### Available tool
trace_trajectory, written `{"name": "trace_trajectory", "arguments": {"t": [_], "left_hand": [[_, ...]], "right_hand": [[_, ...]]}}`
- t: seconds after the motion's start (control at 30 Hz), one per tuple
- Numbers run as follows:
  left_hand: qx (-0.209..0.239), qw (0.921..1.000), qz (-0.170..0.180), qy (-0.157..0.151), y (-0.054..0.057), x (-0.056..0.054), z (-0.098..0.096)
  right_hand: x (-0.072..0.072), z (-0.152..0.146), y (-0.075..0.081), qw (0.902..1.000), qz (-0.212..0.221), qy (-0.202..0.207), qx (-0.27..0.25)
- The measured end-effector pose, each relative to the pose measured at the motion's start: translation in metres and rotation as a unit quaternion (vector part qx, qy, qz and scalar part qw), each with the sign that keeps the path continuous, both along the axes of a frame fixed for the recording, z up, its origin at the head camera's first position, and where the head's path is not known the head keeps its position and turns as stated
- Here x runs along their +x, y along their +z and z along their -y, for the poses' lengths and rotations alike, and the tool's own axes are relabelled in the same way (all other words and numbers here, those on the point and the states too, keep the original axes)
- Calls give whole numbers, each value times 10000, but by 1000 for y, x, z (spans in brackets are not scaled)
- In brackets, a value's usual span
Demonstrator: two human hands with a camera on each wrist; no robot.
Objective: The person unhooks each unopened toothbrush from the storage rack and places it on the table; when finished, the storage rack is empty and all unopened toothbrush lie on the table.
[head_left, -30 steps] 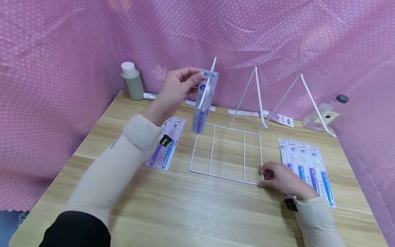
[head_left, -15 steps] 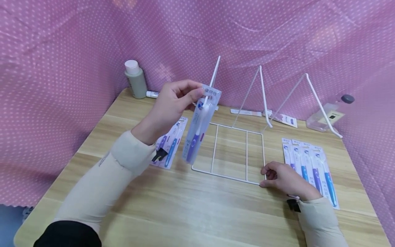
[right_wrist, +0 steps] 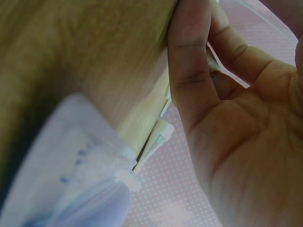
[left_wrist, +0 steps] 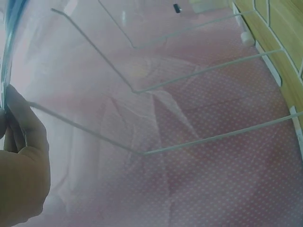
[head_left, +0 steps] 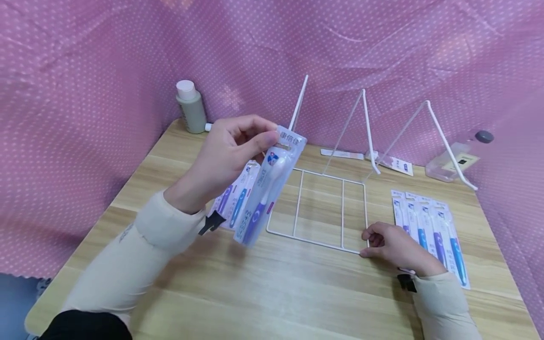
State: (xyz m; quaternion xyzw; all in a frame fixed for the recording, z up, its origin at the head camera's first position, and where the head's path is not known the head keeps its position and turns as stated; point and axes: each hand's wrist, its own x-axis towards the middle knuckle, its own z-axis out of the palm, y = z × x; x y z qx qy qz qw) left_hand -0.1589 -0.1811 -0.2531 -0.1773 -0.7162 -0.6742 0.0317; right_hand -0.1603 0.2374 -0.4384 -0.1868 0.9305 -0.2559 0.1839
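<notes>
My left hand (head_left: 225,153) pinches a packaged toothbrush (head_left: 265,191) by the top of its blister card, between thumb and fingers. The purple-handled brush hangs tilted in front of the leftmost hook (head_left: 299,104) of a white wire rack (head_left: 316,242). In the left wrist view, that hook's tip ends beside the left hand (left_wrist: 26,161), and a bluish edge of the pack (left_wrist: 10,42) shows at the frame's side. At the rack's front right corner, my right hand (head_left: 393,248) grips the base wire between thumb and curled fingers.
Several packaged toothbrushes (head_left: 439,236) lie in a row at right, partly behind the right wrist. More packs (head_left: 238,200) lie at left under the left hand. Behind stand a green bottle (head_left: 192,108) and a clear bottle (head_left: 452,163), before a pink dotted curtain (head_left: 255,47).
My left hand has drawn the packaged toothbrush down and toward me, from around the leftmost hook to in front of it. The right hand keeps its hold on the rack's corner.
</notes>
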Motion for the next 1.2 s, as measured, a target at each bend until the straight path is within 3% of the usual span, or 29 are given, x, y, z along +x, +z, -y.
{"name": "trace_trajectory", "arguments": {"t": [0.17, 0.27, 0.43, 0.63, 0.77, 0.93, 1.07, 1.2], "left_hand": [[302, 9994, -178, 16, 7, 11, 8], [581, 9978, -251, 194, 6, 8, 19], [758, 9938, 34, 809, -5, -13, 47], [142, 9834, 895, 1571, -25, -45, 78], [-287, 9706, 1566, 1805, -49, -74, 97], [-891, 9488, 2286, 1989, -94, -108, 120], [-1303, 9357, 2274, 2361, -128, -127, 130], [-1682, 9249, 2489, 2331, -153, -137, 135]], "right_hand": [[0, 0, 0, 10000, 7, 6, -22], [0, 0, -1, 10000, 28, 15, -43], [-1, 0, -3, 10000, 7, 45, -58], [0, -2, -2, 10000, -30, 44, -31], [0, -3, -2, 10000, -8, 31, -23], [0, -3, -1, 10000, -17, 29, -34], [-1, -3, -2, 10000, -8, 16, -24], [-1, -3, -3, 10000, 18, -12, -1]]}}
